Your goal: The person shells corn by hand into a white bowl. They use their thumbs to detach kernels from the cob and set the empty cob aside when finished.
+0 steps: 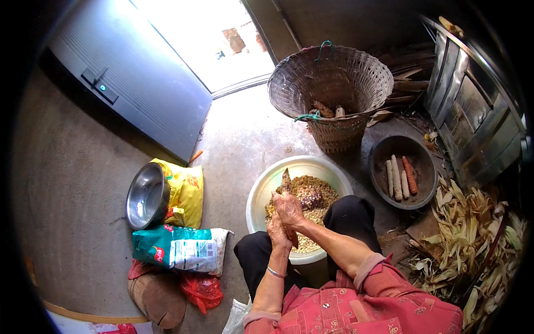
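Observation:
Over the basin my right hand (289,209) grips an ear of corn (285,182) with dark and pale kernels, its tip pointing away from me. My left hand (278,232) is closed just below, touching the right. A brown cob end (294,239) juts out under the hands; whether it belongs to the same ear is hidden. Loose yellow and pale kernels (311,242) fill much of the pale plastic basin (255,200) between my knees. A purple-and-white patch of corn (311,200) lies among them beside my right hand.
A wicker basket (338,135) holding cobs stands beyond the basin. Several bare cobs lie in a dark bowl (377,183) at right, near corn husks (463,242). At left are a steel bowl (146,196), a yellow bag (190,196), a green-and-white bag (179,248) and a log (160,298).

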Motion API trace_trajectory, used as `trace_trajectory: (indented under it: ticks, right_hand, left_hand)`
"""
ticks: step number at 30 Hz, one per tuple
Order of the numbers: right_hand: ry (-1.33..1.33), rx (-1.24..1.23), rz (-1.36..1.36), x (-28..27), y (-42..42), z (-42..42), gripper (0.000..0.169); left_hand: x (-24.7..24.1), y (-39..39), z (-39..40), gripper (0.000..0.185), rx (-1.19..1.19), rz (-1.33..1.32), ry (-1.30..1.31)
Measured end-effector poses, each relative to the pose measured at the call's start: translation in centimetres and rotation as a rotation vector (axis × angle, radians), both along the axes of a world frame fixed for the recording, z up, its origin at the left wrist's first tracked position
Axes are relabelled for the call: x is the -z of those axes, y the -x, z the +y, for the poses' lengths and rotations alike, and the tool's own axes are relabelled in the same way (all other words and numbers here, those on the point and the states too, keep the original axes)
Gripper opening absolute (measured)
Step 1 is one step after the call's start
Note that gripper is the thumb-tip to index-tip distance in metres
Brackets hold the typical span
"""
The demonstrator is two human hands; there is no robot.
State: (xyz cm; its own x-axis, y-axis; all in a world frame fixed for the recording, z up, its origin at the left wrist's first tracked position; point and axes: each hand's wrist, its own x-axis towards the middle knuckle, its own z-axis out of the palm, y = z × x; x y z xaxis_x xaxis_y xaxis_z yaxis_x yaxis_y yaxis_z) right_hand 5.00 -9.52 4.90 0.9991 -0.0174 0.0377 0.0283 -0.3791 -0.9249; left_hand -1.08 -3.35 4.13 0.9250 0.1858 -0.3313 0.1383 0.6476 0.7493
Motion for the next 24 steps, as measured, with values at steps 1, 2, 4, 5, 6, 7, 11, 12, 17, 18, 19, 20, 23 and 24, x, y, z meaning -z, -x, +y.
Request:
trace_trajectory:
  ticks: [1,2,4,5,6,7,11,12,17,18,19,20,23,24]
  right_hand:
    - [0.015,0.009,-0.026,0.1,-0.1,0.1,0.053]
    - [0.029,0.019,-0.053,0.1,-0.2,0.1,0.052]
    - [-0.004,0.051,-0.035,-0.9,0.0,0.0,0.05]
    - [-0.051,0.077,0.007,-1.4,0.2,-0.3,0.05]
    - [-0.098,0.107,0.047,-2.2,0.2,-0.7,0.051]
    - [-0.095,0.109,0.027,-1.8,0.0,-0.8,0.05]
    - [-0.072,0.098,0.003,-1.0,-0.4,-1.0,0.047]
    - [-0.055,0.096,-0.028,-0.2,-0.7,-1.1,0.046]
    - [0.025,0.078,-0.173,1.5,-0.9,-0.3,0.044]
    - [-0.004,0.043,-0.119,0.4,-0.4,-0.2,0.044]
    - [-0.028,0.019,-0.067,-0.4,-0.2,-0.5,0.045]
    - [-0.05,0.038,-0.059,-0.6,-0.2,-0.4,0.046]
    - [-0.117,0.115,-0.023,-0.8,-0.5,-0.5,0.05]
    - [-0.136,0.155,0.007,-0.6,-0.8,-0.7,0.051]
  left_hand:
    - [0.3,-0.1,0.2,0.026,0.013,0.007,-0.017]
    - [0.5,-0.1,0.3,0.025,0.027,0.013,-0.033]
    - [0.3,-0.3,0.3,0.025,0.023,0.014,0.021]
    - [0.2,-0.4,0.3,0.025,0.021,0.014,0.047]
    - [0.0,-0.4,0.2,0.026,0.067,-0.032,-0.012]
    - [-0.2,-0.3,0.2,0.027,0.112,-0.078,-0.072]
    - [-0.3,0.0,-0.2,0.029,0.159,-0.172,-0.199]
    - [-0.3,0.0,-0.5,0.029,0.15,-0.168,-0.181]
    - [-0.7,-0.2,-0.9,0.033,0.045,-0.035,-0.009]
    - [-0.4,0.0,-0.1,0.034,0.056,-0.033,-0.031]
    - [-0.5,0.0,-0.2,0.033,0.05,-0.029,-0.05]
    - [-0.6,0.0,-0.3,0.032,0.044,-0.025,-0.068]
    - [0.7,-0.3,0.4,0.029,0.094,-0.066,-0.18]
    - [0.7,-0.4,0.5,0.03,0.124,-0.085,-0.224]
